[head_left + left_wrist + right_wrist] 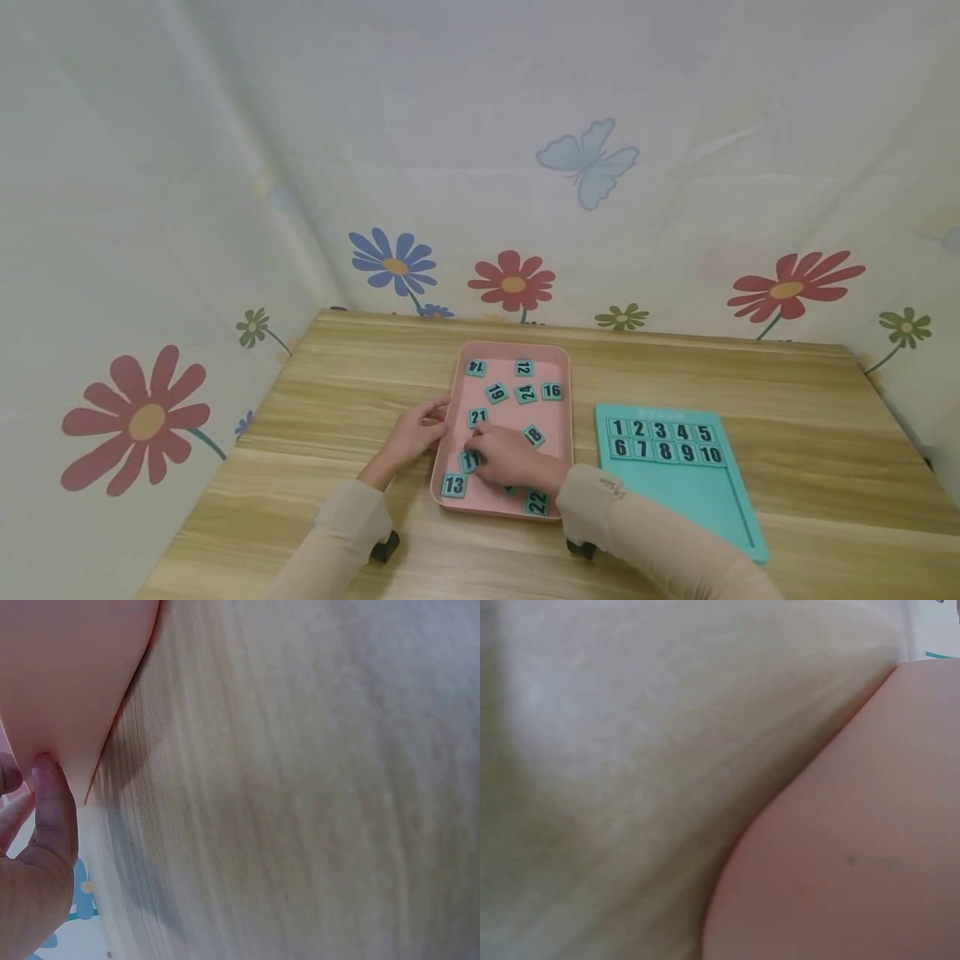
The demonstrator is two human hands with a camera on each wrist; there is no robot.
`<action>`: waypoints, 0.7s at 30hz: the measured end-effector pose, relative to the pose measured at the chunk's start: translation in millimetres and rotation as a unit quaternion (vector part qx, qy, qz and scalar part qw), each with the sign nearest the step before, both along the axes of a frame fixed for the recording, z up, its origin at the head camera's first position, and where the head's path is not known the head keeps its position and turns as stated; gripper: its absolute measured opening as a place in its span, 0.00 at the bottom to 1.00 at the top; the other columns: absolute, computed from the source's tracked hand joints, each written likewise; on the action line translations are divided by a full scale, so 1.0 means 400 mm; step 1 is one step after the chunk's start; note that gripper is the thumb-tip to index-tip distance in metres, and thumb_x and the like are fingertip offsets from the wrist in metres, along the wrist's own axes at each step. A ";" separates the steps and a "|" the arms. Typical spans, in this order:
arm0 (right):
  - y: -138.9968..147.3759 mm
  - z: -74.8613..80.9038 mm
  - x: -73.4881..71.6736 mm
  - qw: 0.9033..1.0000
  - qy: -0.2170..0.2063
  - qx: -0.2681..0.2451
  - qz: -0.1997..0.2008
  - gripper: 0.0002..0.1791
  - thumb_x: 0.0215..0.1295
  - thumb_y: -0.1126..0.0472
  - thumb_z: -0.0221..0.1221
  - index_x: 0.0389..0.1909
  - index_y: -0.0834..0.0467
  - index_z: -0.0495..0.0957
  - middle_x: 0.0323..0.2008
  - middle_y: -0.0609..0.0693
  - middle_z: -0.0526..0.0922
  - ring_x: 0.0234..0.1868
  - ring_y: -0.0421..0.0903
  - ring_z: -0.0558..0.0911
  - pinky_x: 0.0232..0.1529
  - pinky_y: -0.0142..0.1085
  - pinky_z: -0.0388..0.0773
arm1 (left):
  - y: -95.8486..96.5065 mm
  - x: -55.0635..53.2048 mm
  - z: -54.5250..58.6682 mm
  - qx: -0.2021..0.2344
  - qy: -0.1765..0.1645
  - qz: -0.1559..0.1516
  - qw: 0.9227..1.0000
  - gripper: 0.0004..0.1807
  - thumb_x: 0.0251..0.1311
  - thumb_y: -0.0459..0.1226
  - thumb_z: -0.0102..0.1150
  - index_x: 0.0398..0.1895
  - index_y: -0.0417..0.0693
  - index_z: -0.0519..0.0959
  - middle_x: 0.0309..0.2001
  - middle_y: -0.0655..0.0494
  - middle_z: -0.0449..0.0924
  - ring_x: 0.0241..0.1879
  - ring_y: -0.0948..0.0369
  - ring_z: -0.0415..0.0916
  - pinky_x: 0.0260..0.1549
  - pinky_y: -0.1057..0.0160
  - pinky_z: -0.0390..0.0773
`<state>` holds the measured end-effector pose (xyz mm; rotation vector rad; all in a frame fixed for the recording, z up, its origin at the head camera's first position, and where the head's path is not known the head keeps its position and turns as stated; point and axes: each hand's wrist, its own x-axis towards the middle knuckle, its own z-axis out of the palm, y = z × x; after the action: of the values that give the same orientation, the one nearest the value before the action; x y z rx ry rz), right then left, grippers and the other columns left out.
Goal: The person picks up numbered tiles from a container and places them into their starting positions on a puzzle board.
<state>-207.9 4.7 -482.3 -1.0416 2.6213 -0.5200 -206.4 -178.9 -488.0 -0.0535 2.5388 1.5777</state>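
A pink tray (514, 348) lies on the table with several teal number tiles in it. My left hand (413, 432) holds the tray's left side; in the left wrist view the thumb (54, 802) presses the outer wall. Reaching over the tray's right rim, my right hand (512, 457) has curled fingers at the 11 tile (468, 462) and pinches its edge. Close by lie the 13 tile (453, 485), the 21 tile (477, 417) and the 18 tile (534, 435). Another tile under the right hand is mostly hidden. The right wrist view shows only the tray's outer wall (840, 862) and tabletop.
Right of the tray lies a teal board (675, 500) with tiles 1 to 10 in two rows at its top. Farther back in the tray are the 14 (476, 367), 12 (523, 367) and 16 (552, 391) tiles. A flower-print curtain (450, 167) hangs behind the wooden table (337, 392).
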 end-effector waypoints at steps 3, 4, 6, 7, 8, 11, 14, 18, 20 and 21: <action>0.001 -0.002 0.000 1.000 -0.008 0.000 -0.004 0.21 0.50 0.57 0.60 0.49 0.49 0.75 0.36 0.41 0.70 0.31 0.34 0.69 0.30 0.21 0.69 | 0.000 -0.001 -0.002 -0.002 0.000 -0.001 1.000 0.25 0.54 0.28 0.50 0.58 0.45 0.67 0.43 0.42 0.73 0.39 0.54 0.77 0.31 0.64 0.82; 0.002 -0.003 0.000 1.000 -0.008 0.000 -0.004 0.21 0.50 0.57 0.60 0.49 0.49 0.75 0.36 0.40 0.70 0.31 0.34 0.69 0.30 0.21 0.69 | 0.001 -0.001 -0.002 -0.002 0.001 -0.001 1.000 0.25 0.53 0.28 0.50 0.58 0.45 0.67 0.43 0.42 0.73 0.39 0.54 0.77 0.30 0.64 0.82; 0.004 -0.004 0.000 1.000 -0.009 -0.002 -0.002 0.21 0.50 0.57 0.60 0.49 0.49 0.75 0.36 0.40 0.70 0.31 0.34 0.69 0.30 0.21 0.69 | 0.001 0.000 -0.002 -0.002 0.001 -0.001 1.000 0.25 0.53 0.28 0.50 0.58 0.45 0.67 0.43 0.42 0.73 0.39 0.54 0.77 0.30 0.64 0.82; 0.007 -0.006 0.000 1.000 -0.008 -0.004 -0.001 0.21 0.49 0.56 0.60 0.49 0.49 0.75 0.36 0.40 0.70 0.31 0.34 0.68 0.30 0.21 0.69 | 0.001 0.000 -0.002 -0.003 0.004 -0.003 1.000 0.25 0.54 0.28 0.50 0.58 0.45 0.67 0.42 0.42 0.73 0.39 0.54 0.77 0.30 0.64 0.82; 0.009 -0.006 0.001 1.000 -0.007 -0.008 0.000 0.21 0.49 0.56 0.60 0.49 0.49 0.75 0.36 0.40 0.70 0.31 0.34 0.68 0.29 0.21 0.68 | 0.002 0.001 0.000 -0.003 0.003 -0.003 1.000 0.25 0.53 0.28 0.50 0.58 0.45 0.67 0.42 0.42 0.73 0.39 0.54 0.77 0.30 0.64 0.82; 0.021 -0.002 0.003 1.000 -0.002 -0.024 -0.001 0.21 0.49 0.55 0.60 0.48 0.50 0.76 0.35 0.40 0.70 0.30 0.33 0.68 0.28 0.20 0.68 | 0.007 0.010 0.020 0.002 0.006 -0.007 1.000 0.25 0.53 0.28 0.50 0.58 0.42 0.67 0.42 0.39 0.73 0.39 0.51 0.77 0.31 0.62 0.82; 0.037 0.012 0.004 0.999 0.000 -0.041 0.000 0.21 0.50 0.53 0.60 0.48 0.50 0.76 0.35 0.40 0.70 0.30 0.34 0.68 0.27 0.21 0.68 | 0.017 0.026 0.053 0.006 0.007 -0.013 1.000 0.25 0.53 0.27 0.49 0.58 0.39 0.66 0.43 0.36 0.72 0.40 0.48 0.76 0.32 0.59 0.82; 0.065 0.034 0.006 0.999 0.004 -0.047 0.001 0.22 0.50 0.50 0.60 0.48 0.49 0.76 0.35 0.40 0.70 0.30 0.33 0.67 0.27 0.21 0.68 | 0.028 0.043 0.084 0.002 0.008 -0.016 1.000 0.25 0.54 0.26 0.48 0.58 0.36 0.64 0.44 0.35 0.71 0.41 0.45 0.76 0.34 0.59 0.82; 0.079 0.046 0.008 0.999 0.005 -0.048 -0.003 0.22 0.50 0.49 0.61 0.48 0.48 0.76 0.34 0.40 0.69 0.30 0.33 0.67 0.27 0.20 0.68 | 0.029 0.044 0.085 0.005 0.006 -0.014 1.000 0.25 0.54 0.26 0.48 0.58 0.36 0.64 0.44 0.35 0.71 0.41 0.45 0.76 0.34 0.60 0.82; 0.087 0.051 0.008 0.999 0.006 -0.047 -0.007 0.21 0.50 0.49 0.61 0.47 0.48 0.76 0.34 0.39 0.69 0.30 0.33 0.67 0.27 0.20 0.68 | 0.028 0.042 0.081 0.007 0.006 -0.013 1.000 0.25 0.54 0.26 0.48 0.58 0.36 0.64 0.44 0.35 0.71 0.41 0.45 0.76 0.33 0.60 0.82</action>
<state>-204.7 39.4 -461.8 -1.0590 2.6395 -0.6487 -189.5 -167.9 -455.7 -0.0094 2.5264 1.5908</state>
